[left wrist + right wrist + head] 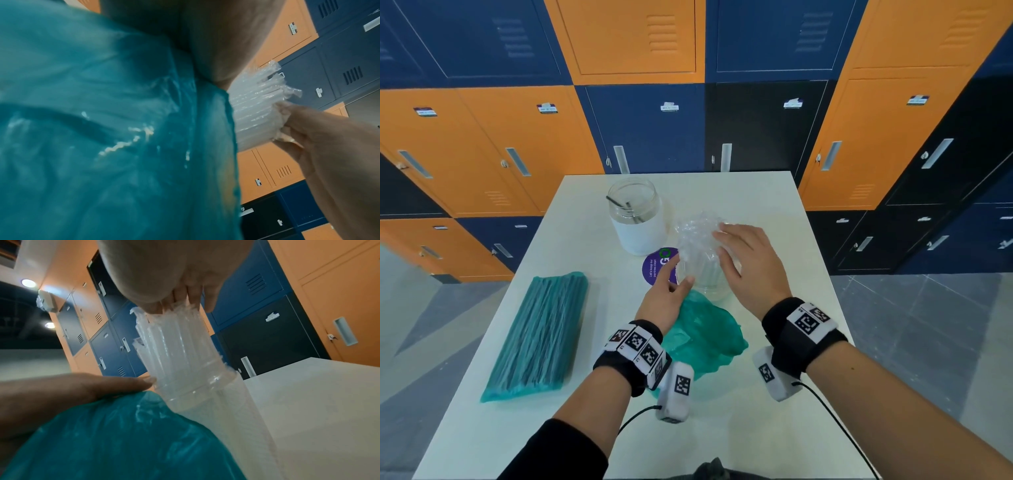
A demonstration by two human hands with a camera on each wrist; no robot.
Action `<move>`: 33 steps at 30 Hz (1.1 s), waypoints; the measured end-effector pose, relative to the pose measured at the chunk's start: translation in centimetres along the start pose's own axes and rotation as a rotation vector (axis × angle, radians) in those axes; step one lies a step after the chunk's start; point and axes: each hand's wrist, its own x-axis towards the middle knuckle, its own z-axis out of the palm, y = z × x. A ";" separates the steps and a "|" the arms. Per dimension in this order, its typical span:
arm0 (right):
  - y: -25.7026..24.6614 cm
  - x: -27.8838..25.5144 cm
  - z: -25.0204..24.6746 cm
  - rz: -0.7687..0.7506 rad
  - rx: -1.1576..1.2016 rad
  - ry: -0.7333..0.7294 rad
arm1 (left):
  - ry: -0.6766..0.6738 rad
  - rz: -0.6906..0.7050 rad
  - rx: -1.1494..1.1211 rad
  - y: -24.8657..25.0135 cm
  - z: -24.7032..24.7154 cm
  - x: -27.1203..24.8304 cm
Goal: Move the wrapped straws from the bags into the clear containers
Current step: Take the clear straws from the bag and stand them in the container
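A clear container point(705, 279) stands mid-table, packed with a bundle of clear wrapped straws point(697, 233) that sticks out of its mouth. My right hand point(726, 246) lies over the bundle, its straight fingers point(191, 295) pressing on the straw tops point(174, 340). My left hand point(681, 284) reaches in from the left, and its straight fingertips point(147, 380) touch the container's neck point(205, 395). Under my left wrist lies a crumpled, empty teal bag point(705, 339). A full teal bag of straws point(541, 335) lies flat at the table's left.
A second jar point(638, 219) with a white lower half stands behind the container and holds a couple of dark straws. A purple round sticker point(655, 267) sits between the two jars. The white table point(774, 411) backs onto orange and blue lockers point(647, 130).
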 end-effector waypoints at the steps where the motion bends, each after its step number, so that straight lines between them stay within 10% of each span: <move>1: 0.1 -0.4 0.0 -0.009 0.011 0.044 | 0.002 0.001 0.001 0.0 0.0 0.0; 10: -2.2 -4.8 -1.4 0.072 0.105 0.091 | 0.086 0.030 -0.038 0.4 -0.3 -0.9; 19: -3.0 -9.9 2.1 0.291 0.029 -0.439 | -0.051 0.152 -0.164 0.8 -0.4 -4.7; 25: -2.4 -9.7 1.1 0.855 0.812 -0.359 | -0.287 0.010 -0.073 -2.0 -1.6 -6.3; 33: 0.2 -10.1 -0.5 1.068 0.741 0.074 | -0.261 -0.197 0.344 -5.6 -2.2 -6.7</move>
